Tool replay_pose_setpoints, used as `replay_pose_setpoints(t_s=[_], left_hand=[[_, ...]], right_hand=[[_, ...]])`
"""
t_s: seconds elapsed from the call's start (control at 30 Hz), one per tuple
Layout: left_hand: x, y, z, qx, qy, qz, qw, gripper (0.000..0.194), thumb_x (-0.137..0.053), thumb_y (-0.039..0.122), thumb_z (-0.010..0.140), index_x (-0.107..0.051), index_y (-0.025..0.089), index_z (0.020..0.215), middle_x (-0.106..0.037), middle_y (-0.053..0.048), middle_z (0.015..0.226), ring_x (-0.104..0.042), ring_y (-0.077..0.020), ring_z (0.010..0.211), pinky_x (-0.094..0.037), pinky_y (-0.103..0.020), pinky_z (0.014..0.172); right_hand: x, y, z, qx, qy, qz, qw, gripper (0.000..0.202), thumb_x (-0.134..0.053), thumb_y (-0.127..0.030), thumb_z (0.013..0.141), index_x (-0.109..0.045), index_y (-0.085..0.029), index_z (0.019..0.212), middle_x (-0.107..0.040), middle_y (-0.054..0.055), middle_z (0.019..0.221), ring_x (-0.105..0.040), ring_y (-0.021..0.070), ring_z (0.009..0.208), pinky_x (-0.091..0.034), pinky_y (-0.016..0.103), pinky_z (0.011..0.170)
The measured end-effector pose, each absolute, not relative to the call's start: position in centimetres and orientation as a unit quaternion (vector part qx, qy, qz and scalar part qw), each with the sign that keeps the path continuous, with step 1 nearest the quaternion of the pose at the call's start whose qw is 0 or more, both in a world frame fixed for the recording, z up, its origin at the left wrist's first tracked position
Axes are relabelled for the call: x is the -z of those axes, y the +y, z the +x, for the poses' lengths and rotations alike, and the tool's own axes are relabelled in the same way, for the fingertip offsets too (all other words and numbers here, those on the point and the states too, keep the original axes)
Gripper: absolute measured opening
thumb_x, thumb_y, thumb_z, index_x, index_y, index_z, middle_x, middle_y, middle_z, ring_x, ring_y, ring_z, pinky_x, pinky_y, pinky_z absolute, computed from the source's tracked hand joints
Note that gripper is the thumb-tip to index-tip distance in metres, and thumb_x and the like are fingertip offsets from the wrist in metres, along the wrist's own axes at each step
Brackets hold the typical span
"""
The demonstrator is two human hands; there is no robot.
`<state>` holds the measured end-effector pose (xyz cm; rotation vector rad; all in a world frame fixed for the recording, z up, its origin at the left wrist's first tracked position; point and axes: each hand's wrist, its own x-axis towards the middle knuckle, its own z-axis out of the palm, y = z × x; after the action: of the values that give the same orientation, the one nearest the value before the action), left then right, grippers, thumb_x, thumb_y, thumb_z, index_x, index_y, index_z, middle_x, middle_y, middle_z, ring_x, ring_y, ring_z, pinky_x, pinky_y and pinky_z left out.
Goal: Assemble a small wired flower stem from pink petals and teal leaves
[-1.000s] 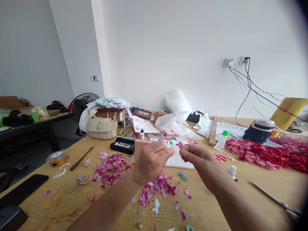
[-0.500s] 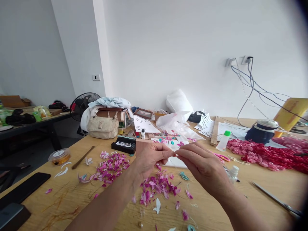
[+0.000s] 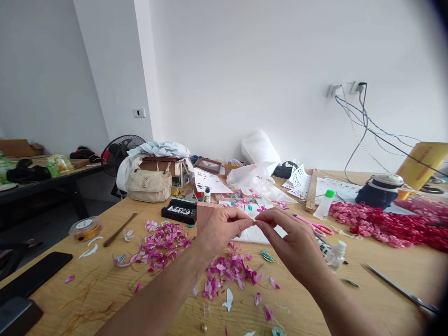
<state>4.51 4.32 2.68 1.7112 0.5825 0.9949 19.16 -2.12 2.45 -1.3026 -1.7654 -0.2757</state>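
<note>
My left hand (image 3: 222,229) and my right hand (image 3: 296,240) meet fingertip to fingertip over the middle of the table. Each is closed in a pinch of thumb and forefinger. What lies between the fingertips is too small to make out. Behind them is a white sheet (image 3: 261,236) with pink and teal flower pieces (image 3: 245,204). Loose magenta petals (image 3: 229,270) are scattered below the hands, and another heap of petals (image 3: 163,245) lies to the left. Pink-handled scissors (image 3: 320,228) and a small clear bottle (image 3: 336,255) are beside my right hand.
On the right are a green-capped bottle (image 3: 325,205), red and pink flower strands (image 3: 371,224) and long metal tweezers or scissors (image 3: 395,284). To the left lie a black tray (image 3: 179,212), a wooden stick (image 3: 120,230), a round tub (image 3: 85,228) and a phone-like black slab (image 3: 38,275).
The fingers of my right hand have shifted and lifted slightly, uncovering more of the scissors and the small bottle. My left hand keeps nearly the same place and pinch.
</note>
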Motion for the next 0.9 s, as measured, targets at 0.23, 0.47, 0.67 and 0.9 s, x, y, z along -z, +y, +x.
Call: replay_pose_setpoints(t_s=[0.23,0.47,0.67,0.9], left_hand=[[-2.1,4.9,4.1,-0.442,0.116,0.882,0.119,0.021,-0.049,0.016,0.085,-0.067,0.013,0.074,-0.056,-0.002,0.064,-0.048,-0.0113,0.062,-0.037,-0.024,0.059],[-2.1,5.1,3.9,-0.436,0.127,0.885,0.107,0.024,-0.045,0.019,0.087,-0.067,0.016,0.078,-0.057,-0.004,0.067,-0.049,-0.0134,0.065,-0.039,-0.026,0.062],[-2.4,5.2,4.2,-0.413,0.215,0.743,0.481,0.019,-0.063,0.031,0.075,-0.065,0.015,0.066,-0.05,0.002,0.058,-0.043,-0.0098,0.057,-0.033,-0.023,0.054],[-2.1,5.2,4.1,-0.366,0.218,0.695,0.579,0.022,-0.066,0.035,0.07,-0.064,0.014,0.065,-0.047,0.003,0.054,-0.04,-0.008,0.053,-0.028,-0.022,0.052]], right_hand=[[-2.8,-2.0,19.0,-0.173,-0.649,-0.597,0.438,0.025,-0.046,-0.036,0.081,-0.045,-0.02,0.062,-0.043,-0.003,0.056,-0.038,0.0127,0.055,-0.03,0.025,0.051],[-2.3,-1.5,19.9,-0.291,-0.617,-0.534,0.5,0.025,-0.048,-0.039,0.082,-0.049,-0.019,0.067,-0.044,-0.002,0.06,-0.042,0.0127,0.058,-0.037,0.027,0.056],[-2.7,-2.5,20.8,0.131,-0.772,-0.47,0.407,0.018,-0.049,-0.017,0.084,-0.054,-0.022,0.1,-0.06,0.007,0.097,-0.057,0.0183,0.084,-0.046,0.031,0.07],[-3.0,-2.0,20.4,0.232,-0.798,-0.422,0.363,0.008,-0.049,-0.015,0.087,-0.056,-0.019,0.086,-0.063,0.005,0.078,-0.058,0.0155,0.069,-0.044,0.027,0.061]])
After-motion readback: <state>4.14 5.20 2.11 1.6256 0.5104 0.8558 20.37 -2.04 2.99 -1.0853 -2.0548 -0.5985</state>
